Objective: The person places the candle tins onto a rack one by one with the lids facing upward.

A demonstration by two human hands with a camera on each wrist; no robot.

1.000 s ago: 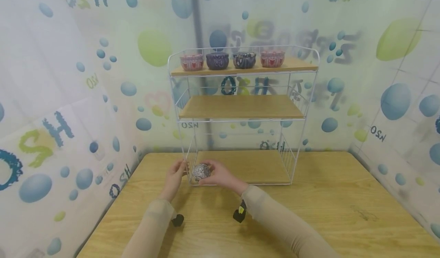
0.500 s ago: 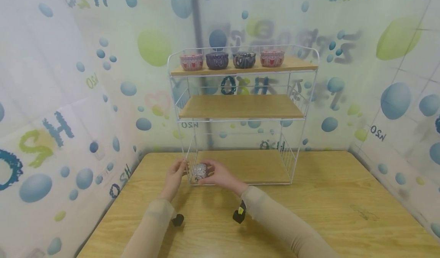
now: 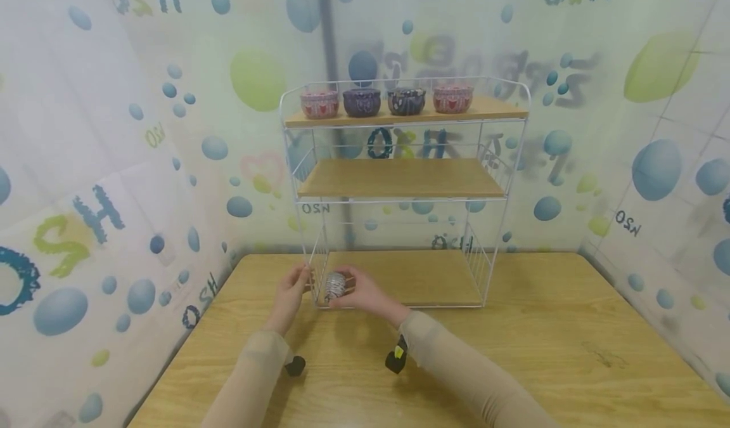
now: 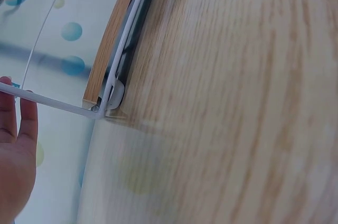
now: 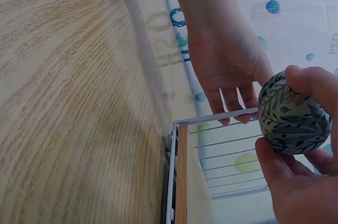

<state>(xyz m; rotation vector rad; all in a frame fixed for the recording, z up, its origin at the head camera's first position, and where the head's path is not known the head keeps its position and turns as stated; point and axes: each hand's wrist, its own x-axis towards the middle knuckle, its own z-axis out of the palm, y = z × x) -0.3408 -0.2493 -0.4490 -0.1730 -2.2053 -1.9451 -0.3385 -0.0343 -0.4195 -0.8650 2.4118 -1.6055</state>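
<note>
My right hand [image 3: 367,291] pinches a small round tin [image 3: 335,285] between thumb and fingers, at the left front of the rack's bottom shelf. In the right wrist view the tin [image 5: 291,113] carries a dark leaf pattern on a pale ground and is held tilted. My left hand [image 3: 292,291] grips the white front-left post [image 3: 303,241] of the rack, low down. From the left wrist view, the fingers of my left hand [image 4: 16,150] lie behind the post [image 4: 47,100], with one fingertip showing past it.
The white wire rack has a wooden bottom shelf [image 3: 410,276], a middle shelf [image 3: 402,177] and a top shelf [image 3: 490,106]. Several patterned round tins, including a pink one [image 3: 320,104] and a dark one [image 3: 362,103], line the top. A wooden table [image 3: 542,339] bears the rack.
The tin has turned in my right hand, from its round face towards the camera to its side. My left hand has stayed on the post.
</note>
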